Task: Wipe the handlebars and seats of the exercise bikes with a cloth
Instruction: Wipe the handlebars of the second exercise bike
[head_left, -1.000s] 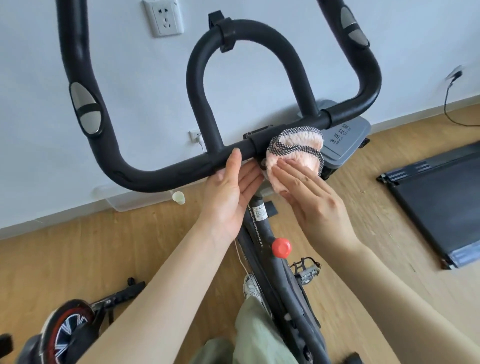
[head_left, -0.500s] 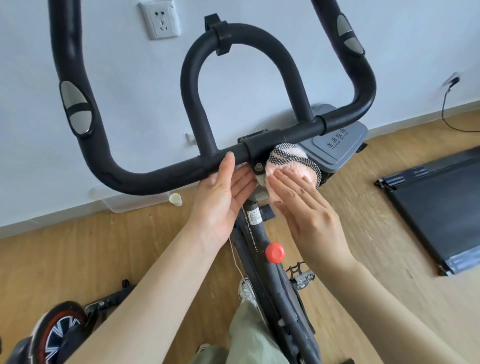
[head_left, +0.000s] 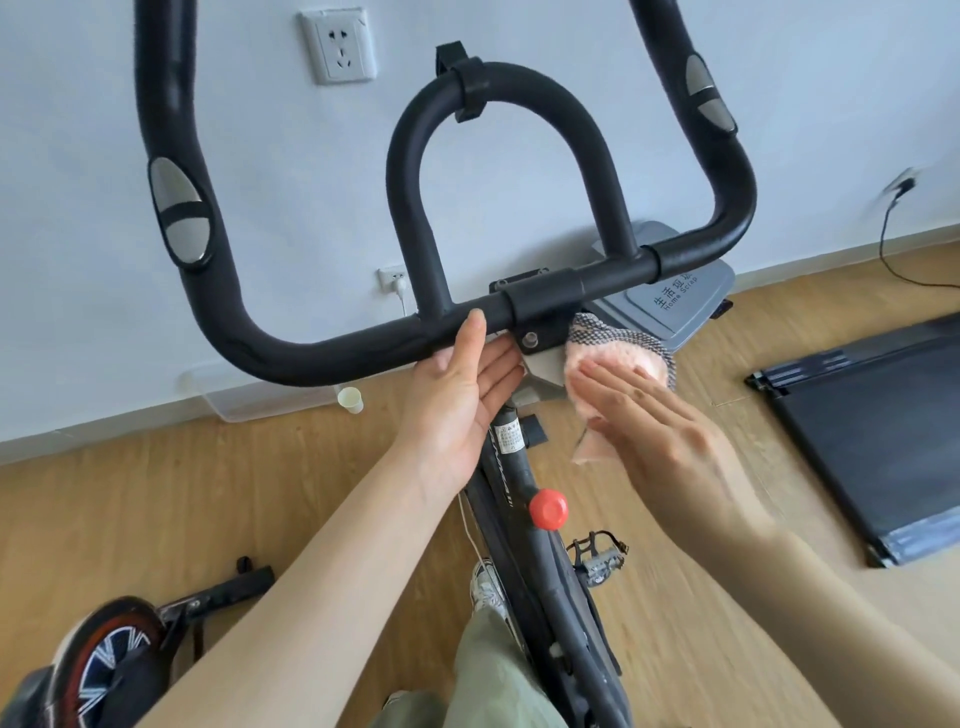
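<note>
The black handlebar (head_left: 322, 353) of an exercise bike fills the upper half of the head view, with a central loop and two side horns carrying silver sensor pads. My left hand (head_left: 462, 395) lies against the crossbar just left of the centre clamp, thumb on the bar's front and fingers straight beneath it. My right hand (head_left: 660, 431) presses a pink cloth (head_left: 613, 364) with a black-and-white mesh edge against the grey bracket under the clamp, fingers straight. The seat is out of view.
The bike's frame with its red knob (head_left: 548, 508) and a pedal (head_left: 597, 558) runs down between my arms. A dark treadmill deck (head_left: 878, 436) lies on the wooden floor at right. A grey bin (head_left: 685, 306) stands at the wall. Another bike's flywheel (head_left: 98, 670) sits at bottom left.
My right hand and the cloth have slid down from the crossbar beside the clamp to the bracket below it. My left hand has stayed on the bar.
</note>
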